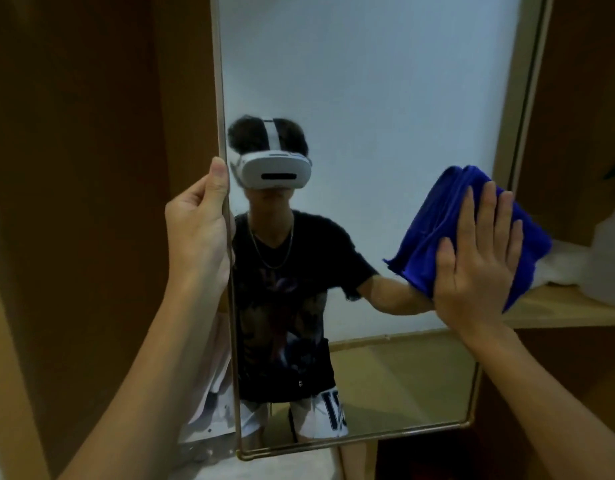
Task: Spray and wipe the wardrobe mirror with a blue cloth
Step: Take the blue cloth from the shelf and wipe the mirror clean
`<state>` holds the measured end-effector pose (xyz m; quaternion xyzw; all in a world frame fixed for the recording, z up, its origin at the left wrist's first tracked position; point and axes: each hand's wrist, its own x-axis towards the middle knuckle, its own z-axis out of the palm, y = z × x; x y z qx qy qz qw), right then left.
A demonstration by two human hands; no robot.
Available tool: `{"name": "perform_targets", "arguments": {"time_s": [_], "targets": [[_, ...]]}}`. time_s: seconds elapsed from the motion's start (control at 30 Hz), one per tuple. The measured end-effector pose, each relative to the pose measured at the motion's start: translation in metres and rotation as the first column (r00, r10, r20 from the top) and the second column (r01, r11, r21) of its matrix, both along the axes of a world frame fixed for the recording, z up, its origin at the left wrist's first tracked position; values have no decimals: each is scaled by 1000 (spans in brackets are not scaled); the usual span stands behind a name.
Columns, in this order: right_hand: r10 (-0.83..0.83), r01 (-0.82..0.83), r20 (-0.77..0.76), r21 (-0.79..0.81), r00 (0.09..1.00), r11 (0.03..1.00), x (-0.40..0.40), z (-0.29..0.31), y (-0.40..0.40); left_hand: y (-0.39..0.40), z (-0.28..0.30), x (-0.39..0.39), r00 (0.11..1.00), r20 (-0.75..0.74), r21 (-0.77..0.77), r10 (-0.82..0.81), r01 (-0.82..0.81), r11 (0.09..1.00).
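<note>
Right hand [479, 261] flat, fingers spread, pressing folded blue cloth [437, 233] against mirror [368, 98] glass at 3 o'clock, near right frame. Left hand [198, 220] grips mirror's left edge at 9 o'clock, thumb on front.

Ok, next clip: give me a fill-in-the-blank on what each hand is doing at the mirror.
1. The right hand presses a folded ____ cloth flat against the mirror.
2. The left hand grips the mirror's ____ edge.
3. The cloth sits near the mirror's ____ edge.

Missing words: blue; left; right
</note>
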<state>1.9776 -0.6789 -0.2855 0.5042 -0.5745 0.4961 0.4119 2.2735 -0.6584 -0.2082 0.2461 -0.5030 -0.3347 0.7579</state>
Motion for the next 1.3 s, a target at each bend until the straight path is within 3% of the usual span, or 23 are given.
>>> {"name": "perform_targets", "arguments": {"time_s": [0.13,0.27,0.47,0.63,0.77,0.9,1.1,1.3], "targets": [[17,-14,117,-24,993,1000,44,3,0,5,3,0,998,-60,32,-19,21,999],[97,-99,-78,-15,992,995,114,2,2,3,0,1,997,-67,53,-33,37,998],[236,-222,-332,81,913,972,207,8,2,0,-1,1,1000,16,82,15,-17,996],[215,-190,-411,101,886,977,159,5,-5,-4,-2,0,1000,21,79,-11,9,997],[80,-77,-246,21,966,997,66,-3,-7,-6,-2,0,1000,7,90,-5,4,996],[22,-20,-150,10,988,1000,-4,-11,-3,-5,-2,-2,1000,-7,79,0,1,997],[11,-15,-143,-28,990,999,-2,-31,-4,-6,-14,1,999,-15,40,-29,30,999],[33,-30,-164,22,986,999,-5,-101,0,-1,-75,12,992,126,102,-6,-7,995]]}}
